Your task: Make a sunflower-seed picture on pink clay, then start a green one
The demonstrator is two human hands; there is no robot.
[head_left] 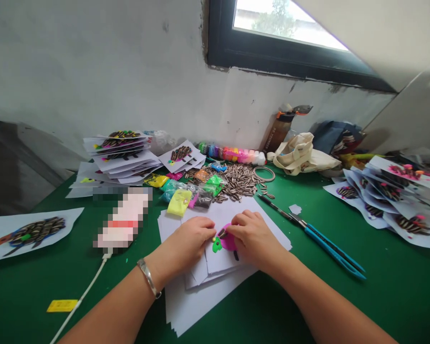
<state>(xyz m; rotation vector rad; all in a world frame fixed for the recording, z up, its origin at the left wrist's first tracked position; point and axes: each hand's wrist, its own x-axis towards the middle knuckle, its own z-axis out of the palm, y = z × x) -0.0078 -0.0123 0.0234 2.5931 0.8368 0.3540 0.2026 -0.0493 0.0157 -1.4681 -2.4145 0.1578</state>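
Note:
A sheet of white paper (215,265) lies on a stack in front of me, bearing a small animal figure in coloured clay. The figure has a green clay head (217,244), a pink clay body (230,242) and a dark leg. One striped sunflower seed (222,233) sits on the pink part. My left hand (186,243) rests on the sheet, its thumb and fingertips closed together beside the green head. My right hand (256,236) bends over the pink body with curled fingers pressing there; anything beneath these fingertips is hidden.
Clay packets (179,203) and a heap of sunflower seeds (238,181) lie beyond the paper. Blue-handled tweezers (333,251) and a pen (275,206) are to the right. Finished-looking seed pictures are stacked left (125,157) and right (390,191). A white cable (84,296) runs at left.

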